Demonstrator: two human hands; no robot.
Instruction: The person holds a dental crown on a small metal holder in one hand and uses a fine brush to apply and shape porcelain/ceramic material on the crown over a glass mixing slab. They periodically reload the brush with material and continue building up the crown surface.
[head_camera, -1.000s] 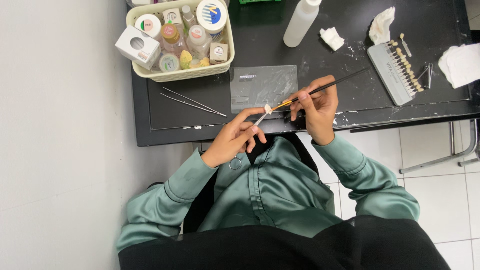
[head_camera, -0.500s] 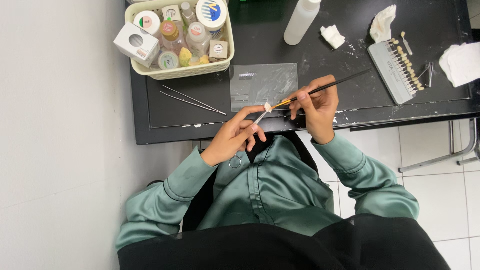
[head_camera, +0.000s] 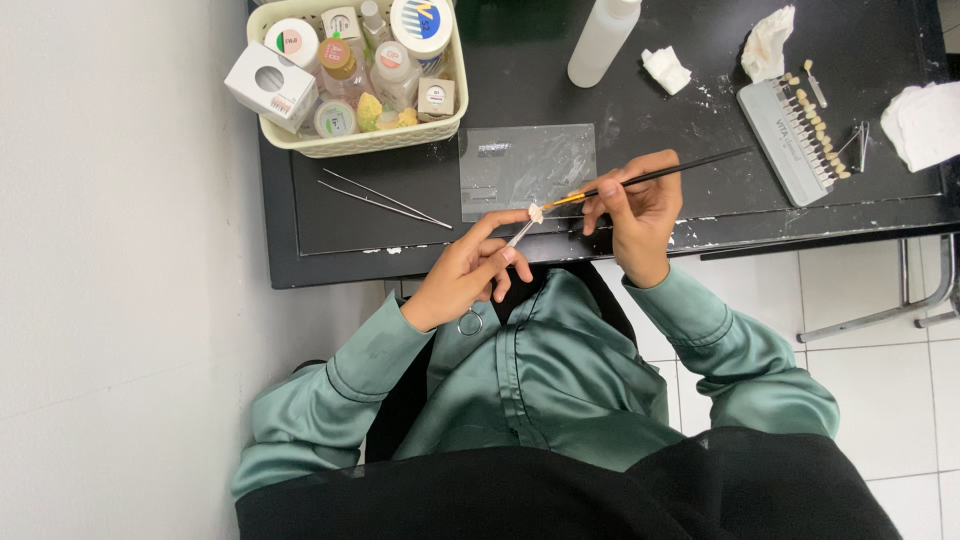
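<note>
The little white tooth piece (head_camera: 536, 212) sits mid-frame on a metal holder (head_camera: 520, 234) pinched in the left hand (head_camera: 468, 275), while the right hand (head_camera: 635, 205) grips a thin brush (head_camera: 650, 177) touching it, so painting needs steady dabs.

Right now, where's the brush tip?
Head view, centre: the brush tip touches the small white piece held over the desk edge, just below the glass slab.
</note>
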